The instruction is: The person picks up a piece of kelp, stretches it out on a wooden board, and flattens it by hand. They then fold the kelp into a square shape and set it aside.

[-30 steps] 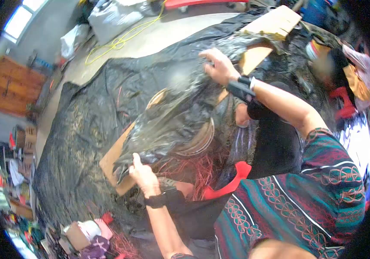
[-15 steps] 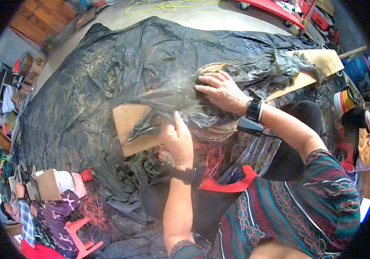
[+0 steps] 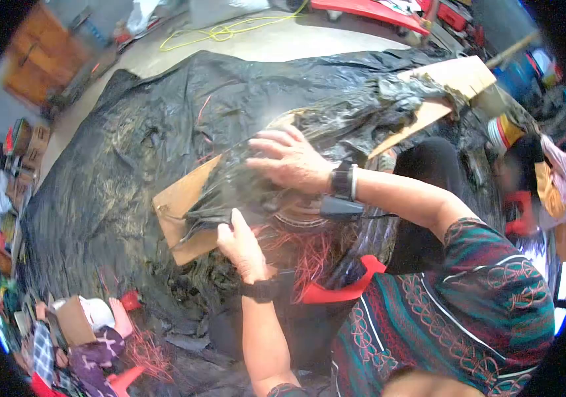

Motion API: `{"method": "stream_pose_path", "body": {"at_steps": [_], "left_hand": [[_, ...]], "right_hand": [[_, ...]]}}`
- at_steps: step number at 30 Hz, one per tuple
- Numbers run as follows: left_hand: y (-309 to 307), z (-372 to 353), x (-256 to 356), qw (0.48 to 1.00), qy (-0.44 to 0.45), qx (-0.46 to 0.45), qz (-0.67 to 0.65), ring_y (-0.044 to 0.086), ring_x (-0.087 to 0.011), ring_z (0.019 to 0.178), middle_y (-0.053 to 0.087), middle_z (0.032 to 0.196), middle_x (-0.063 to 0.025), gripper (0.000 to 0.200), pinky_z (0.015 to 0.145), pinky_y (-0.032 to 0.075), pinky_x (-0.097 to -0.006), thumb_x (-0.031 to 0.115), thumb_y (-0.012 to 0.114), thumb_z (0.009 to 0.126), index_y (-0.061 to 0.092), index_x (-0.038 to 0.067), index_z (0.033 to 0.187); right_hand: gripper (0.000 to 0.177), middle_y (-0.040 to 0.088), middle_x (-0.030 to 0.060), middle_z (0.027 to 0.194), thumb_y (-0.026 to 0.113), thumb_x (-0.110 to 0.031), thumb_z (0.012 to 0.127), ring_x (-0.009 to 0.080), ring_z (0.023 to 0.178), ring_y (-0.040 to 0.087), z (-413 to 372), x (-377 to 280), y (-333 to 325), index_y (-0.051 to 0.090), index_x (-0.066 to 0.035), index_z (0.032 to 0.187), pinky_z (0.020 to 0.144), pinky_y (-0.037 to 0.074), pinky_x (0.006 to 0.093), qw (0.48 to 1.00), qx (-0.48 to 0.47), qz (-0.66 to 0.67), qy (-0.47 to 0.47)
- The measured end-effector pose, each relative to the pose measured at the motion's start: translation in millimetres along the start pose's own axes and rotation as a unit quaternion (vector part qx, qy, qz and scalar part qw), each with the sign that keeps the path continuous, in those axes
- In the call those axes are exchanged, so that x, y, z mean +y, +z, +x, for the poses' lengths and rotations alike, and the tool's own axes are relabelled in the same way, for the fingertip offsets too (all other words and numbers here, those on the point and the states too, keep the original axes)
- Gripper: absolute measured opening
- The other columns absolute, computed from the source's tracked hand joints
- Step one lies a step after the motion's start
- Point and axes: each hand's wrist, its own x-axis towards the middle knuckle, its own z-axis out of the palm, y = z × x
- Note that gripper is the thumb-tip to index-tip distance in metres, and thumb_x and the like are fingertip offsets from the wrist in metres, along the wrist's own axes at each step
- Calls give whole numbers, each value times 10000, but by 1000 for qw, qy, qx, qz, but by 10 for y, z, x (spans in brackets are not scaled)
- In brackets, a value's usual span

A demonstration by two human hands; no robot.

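A long wooden board (image 3: 455, 76) lies slantwise in front of me, its near-left end (image 3: 180, 208) bare. Across its middle are spread dark, wet, wrinkled sheets (image 3: 356, 109), like kelp leaves. My right hand (image 3: 293, 159) rests on them with fingers spread. At the lower edge of the sheets, my left hand (image 3: 240, 248) pinches a dark strip between thumb and fingers. Beneath the board shows part of a round, pale rim (image 3: 303, 220), mostly hidden. Thin red strings (image 3: 313, 261) hang in a bundle below it.
A black plastic sheet (image 3: 124, 165) covers the floor. Close to my body is a curved red plastic edge (image 3: 342, 291). At lower left sits another person, with a bare foot (image 3: 121, 317) and more red strings (image 3: 147, 360) nearby. A red cart (image 3: 372, 13) stands beyond.
My right hand has slid left along the dark sheets. My left hand has moved down and left, drawing the strip toward the board's near-left end. The whole view has also shifted.
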Motion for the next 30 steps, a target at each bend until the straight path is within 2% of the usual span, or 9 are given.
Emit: {"method": "stream_pose_path", "body": {"at_steps": [3, 5, 7, 8, 12, 16, 22, 27, 30], "left_hand": [[-53, 1, 165, 990, 48, -85, 99, 492, -94, 548, 577, 669, -40, 398, 457, 403, -267, 295, 613, 1000, 578, -47, 799], [-79, -34, 405, 988, -50, -93, 112, 600, -147, 524, 603, 652, -65, 467, 447, 471, -283, 375, 603, 1000, 582, -39, 786], [-118, -3, 431, 955, 123, 33, 269, 592, -196, 501, 650, 662, -111, 447, 457, 468, -328, 394, 646, 970, 628, -36, 852], [-70, -114, 605, 839, 305, 149, 426, 601, -232, 543, 646, 669, -108, 381, 509, 479, -363, 362, 700, 935, 650, -15, 907], [34, 42, 512, 793, 490, 127, 338, 636, -315, 764, 672, 900, -158, 241, 689, 509, -410, 197, 660, 962, 659, -27, 1051], [414, 139, 229, 868, 374, -126, 301, 558, -395, 1096, 578, 1158, -244, 369, 966, 434, -447, 223, 451, 1045, 585, -61, 1239], [533, 255, 74, 768, 433, -43, 470, 550, -384, 1031, 555, 1097, -192, 389, 873, 449, -503, 294, 589, 971, 603, -29, 1186], [756, 30, 208, 719, 398, 35, 568, 552, -368, 1027, 546, 1083, -157, 429, 825, 465, -516, 307, 697, 889, 603, 35, 1207], [967, -49, 400, 689, 559, -51, 459, 560, -335, 1013, 582, 1031, -119, 308, 838, 460, -491, 154, 722, 843, 641, 47, 1120]], "right_hand": [[343, 550, 113, 1284, 644, -192, 777, 294, 1217, 514, 143, -198, -124, 611, -146, 1115, 943, 422, 505, 993, -12, 105, -51], [382, 522, 113, 1345, 604, -246, 866, 297, 1292, 476, -23, -166, 147, 577, -176, 1241, 1049, 373, 524, 991, -40, 114, -65], [439, 535, 99, 1354, 630, -309, 848, 282, 1281, 491, -48, -146, 283, 578, -223, 1275, 1031, 387, 502, 993, -7, 101, -61], [427, 528, 101, 1374, 629, -309, 858, 282, 1291, 485, -68, -140, 359, 580, -229, 1274, 1025, 392, 507, 992, 10, 109, -57], [457, 515, 88, 1410, 649, -322, 863, 287, 1322, 465, -125, -137, 488, 589, -219, 1304, 1114, 336, 548, 990, 11, 135, -45], [269, 629, 97, 1176, 692, -195, 806, 306, 1154, 561, -76, -15, 561, 661, -120, 1063, 1004, 437, 479, 963, 85, 252, -54], [117, 588, 69, 769, 659, -184, 740, 299, 804, 616, -444, 509, -353, 570, -114, 711, 700, 519, 425, 988, 98, 116, 33], [177, 562, 98, 897, 668, -117, 707, 302, 859, 581, -1207, 1064, -875, 585, -102, 862, 721, 510, 412, 968, 101, -65, 219], [346, 576, 79, 1116, 677, -57, 684, 310, 1035, 548, -1472, 1363, -971, 645, -124, 1022, 853, 470, 425, 937, 108, -130, 306]]}}
